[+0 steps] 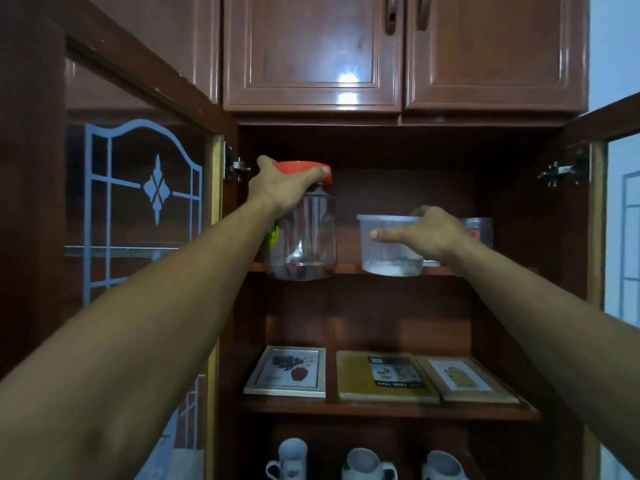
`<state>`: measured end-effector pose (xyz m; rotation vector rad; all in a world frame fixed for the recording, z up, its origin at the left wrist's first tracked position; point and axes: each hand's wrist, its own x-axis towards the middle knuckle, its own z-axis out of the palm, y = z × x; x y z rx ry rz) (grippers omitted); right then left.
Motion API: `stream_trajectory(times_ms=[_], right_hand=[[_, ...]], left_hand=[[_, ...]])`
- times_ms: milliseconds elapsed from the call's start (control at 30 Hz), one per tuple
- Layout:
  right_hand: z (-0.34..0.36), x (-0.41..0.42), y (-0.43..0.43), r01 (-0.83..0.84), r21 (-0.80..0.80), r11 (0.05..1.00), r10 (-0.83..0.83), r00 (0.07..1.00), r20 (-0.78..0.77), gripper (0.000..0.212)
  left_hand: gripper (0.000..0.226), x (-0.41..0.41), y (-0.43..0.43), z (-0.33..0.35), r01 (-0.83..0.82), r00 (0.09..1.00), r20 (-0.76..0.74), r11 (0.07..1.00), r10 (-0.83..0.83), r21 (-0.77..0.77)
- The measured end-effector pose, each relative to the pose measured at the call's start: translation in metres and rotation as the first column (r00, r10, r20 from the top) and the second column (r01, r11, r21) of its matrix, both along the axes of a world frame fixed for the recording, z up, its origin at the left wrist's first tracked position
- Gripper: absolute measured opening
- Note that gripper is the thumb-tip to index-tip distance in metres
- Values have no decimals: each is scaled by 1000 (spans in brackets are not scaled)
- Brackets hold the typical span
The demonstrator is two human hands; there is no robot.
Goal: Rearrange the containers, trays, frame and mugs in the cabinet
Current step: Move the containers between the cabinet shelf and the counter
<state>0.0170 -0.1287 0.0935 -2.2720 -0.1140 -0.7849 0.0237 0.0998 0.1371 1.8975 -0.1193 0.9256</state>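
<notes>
Head view: the left hand [280, 188] grips a clear jar [308, 237] by its red lid [301, 167], centre left; the right hand [429, 233] pinches a clear tub [388, 251] at the rim, centre frame.

Dim, soft wide-angle view; glare on the upper cabinet door [347, 79], deep shadow inside, bowed edges.

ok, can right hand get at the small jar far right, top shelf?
Probably not yet: the right hand has its grip on the open tub. Nothing else stands before the small jar, so letting go should free it.
</notes>
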Motion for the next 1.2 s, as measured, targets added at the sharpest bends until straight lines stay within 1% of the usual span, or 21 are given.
stream_trajectory(times_ms=[100,133,200,300,500,633,700,767,900,1033,1100,1200], right_hand=[[-14,-14,4,-29,36,999,30,999,-15,91],[-20,-18,5,-48,56,997,49,998,-24,93],[-30,-27,6,-72,66,995,75,996,-46,103],[-44,-42,6,-44,49,998,46,998,-41,106],[-70,-72,6,-62,87,994,66,997,-41,90],[-87,-92,11,-58,122,991,67,995,-67,105],[-97,-101,13,-65,151,986,76,995,-70,102],[-106,-115,15,-50,139,989,62,995,-78,94],[-123,-138,19,-47,120,992,57,995,-81,90],[-142,-159,19,-41,75,996,44,998,-46,84],[-151,-165,18,-52,86,995,56,998,-36,83],[-164,-174,17,-67,91,994,72,996,-59,91]], left_hand=[[94,-10,3,-13,17,1000,-3,1000,-17,-16],[93,-13,4,-17,22,1000,-7,999,-23,-25],[92,-21,6,-28,31,999,-10,999,-31,-20],[91,-33,8,-41,37,999,-14,999,-37,-19],[91,-59,12,-73,66,997,-44,997,-67,-32],[89,-79,16,-93,95,994,-45,995,-96,-32],[87,-90,18,-102,107,993,-51,994,-109,-34],[86,-101,19,-112,115,992,-55,993,-116,-28],[86,-119,20,-133,123,991,-55,992,-124,-19],[86,-138,22,-153,127,990,-59,991,-129,-39],[86,-146,23,-161,121,990,-64,992,-124,-47],[86,-158,25,-174,106,991,-81,993,-110,-49]])
